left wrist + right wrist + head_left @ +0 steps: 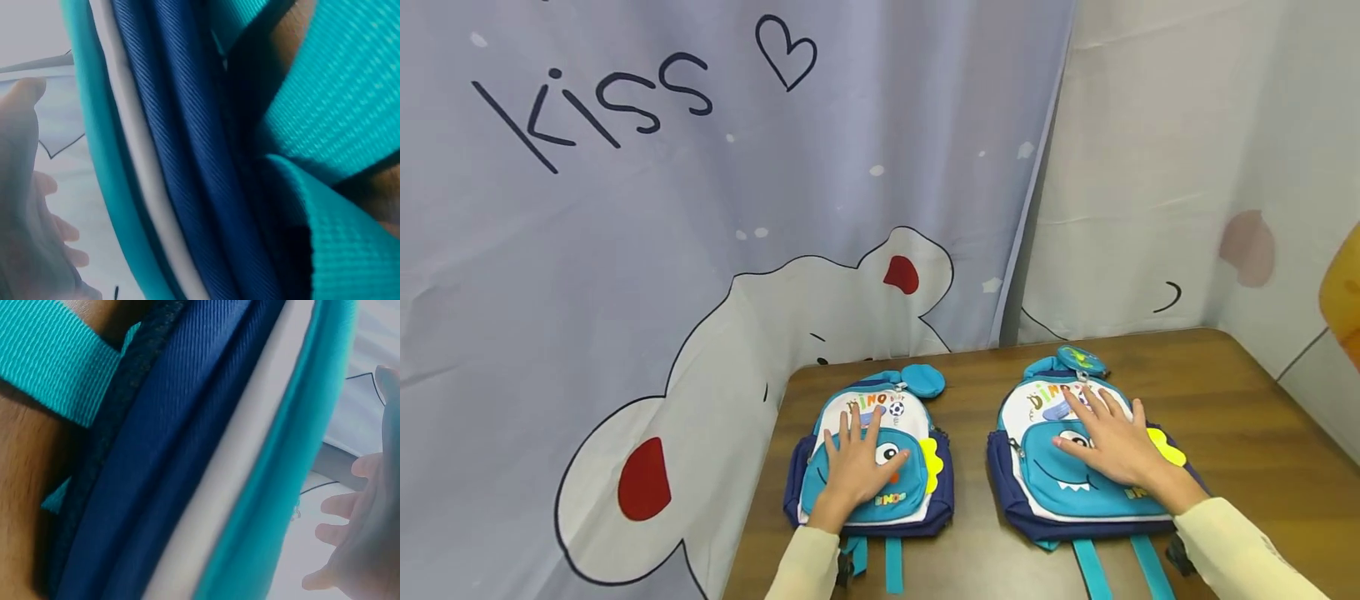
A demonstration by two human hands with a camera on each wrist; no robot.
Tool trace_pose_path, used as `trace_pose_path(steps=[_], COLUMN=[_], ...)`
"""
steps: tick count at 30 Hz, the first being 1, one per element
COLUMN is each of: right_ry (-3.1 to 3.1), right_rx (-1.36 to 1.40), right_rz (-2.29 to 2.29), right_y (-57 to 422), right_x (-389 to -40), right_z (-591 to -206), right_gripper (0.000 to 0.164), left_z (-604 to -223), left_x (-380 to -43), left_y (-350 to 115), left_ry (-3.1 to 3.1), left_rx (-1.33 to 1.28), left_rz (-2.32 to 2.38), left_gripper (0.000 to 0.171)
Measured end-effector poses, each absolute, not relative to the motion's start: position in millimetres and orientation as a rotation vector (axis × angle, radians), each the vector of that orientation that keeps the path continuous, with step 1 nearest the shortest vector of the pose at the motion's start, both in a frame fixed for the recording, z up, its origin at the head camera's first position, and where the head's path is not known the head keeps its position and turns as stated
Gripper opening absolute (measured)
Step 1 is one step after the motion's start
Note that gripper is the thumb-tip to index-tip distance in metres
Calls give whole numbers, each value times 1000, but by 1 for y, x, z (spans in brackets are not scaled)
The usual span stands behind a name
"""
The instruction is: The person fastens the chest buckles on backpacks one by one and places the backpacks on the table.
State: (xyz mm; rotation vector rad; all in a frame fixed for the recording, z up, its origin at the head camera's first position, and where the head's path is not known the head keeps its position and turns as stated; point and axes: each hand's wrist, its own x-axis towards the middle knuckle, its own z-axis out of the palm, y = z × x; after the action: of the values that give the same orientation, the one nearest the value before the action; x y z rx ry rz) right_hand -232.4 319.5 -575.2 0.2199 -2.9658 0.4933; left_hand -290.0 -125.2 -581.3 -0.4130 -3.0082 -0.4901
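Two children's dinosaur backpacks lie face up on a brown wooden table (pixel 1210 383). My left hand (pixel 856 467) is spread over the front pocket of the left backpack (pixel 910 492), fingers pointing at its white top. Over the right backpack (pixel 1052 467) my right hand (pixel 1112 442) lies with fingers spread and straight. Both packs are teal, white and navy, with a yellow crest on the right side. In the left wrist view the pack's navy edge (pixel 181 125) fills the middle; the right wrist view shows a similar navy side (pixel 169 437). Whether the palms touch the fabric is unclear.
Teal straps (pixel 893 567) trail from the bottom of each pack toward the near side, with black buckles (pixel 1180 554) beside them. Round teal pouches (pixel 923 381) hang at the tops. A printed curtain (pixel 850 192) stands behind the table and along its left.
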Motion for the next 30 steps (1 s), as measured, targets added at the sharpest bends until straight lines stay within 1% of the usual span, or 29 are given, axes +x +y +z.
trace_pose_path(steps=[3,7,13,19,25,30], right_ry=[-2946,-2946,-2952,-2918,-2880,-2869], right_rx=[223,199,168,157,172,110], right_rz=[488,468,450,466,464,479], right_y=[324,332,342,351,359,367], right_x=[-232,-226,-209,-195,-187,-168], right_z=[-570,-564,-569,-576,-574,-576], right_gripper=[96,93,85,83,79,76], left_z=[-579,-572,-570,-572,-568,-567], left_x=[-294,-298,-298,-296,-308,-316], left_y=[-119,-106,-78,-54,-29,5], left_ry=[-2990,-2954,-2966,-2977,-2936,-2930], left_rx=[-424,-503,-617,-714,-835,-993], left_rz=[-476,-484,-514,-554,-521,-521], left_gripper=[99,94,88,88,89,89])
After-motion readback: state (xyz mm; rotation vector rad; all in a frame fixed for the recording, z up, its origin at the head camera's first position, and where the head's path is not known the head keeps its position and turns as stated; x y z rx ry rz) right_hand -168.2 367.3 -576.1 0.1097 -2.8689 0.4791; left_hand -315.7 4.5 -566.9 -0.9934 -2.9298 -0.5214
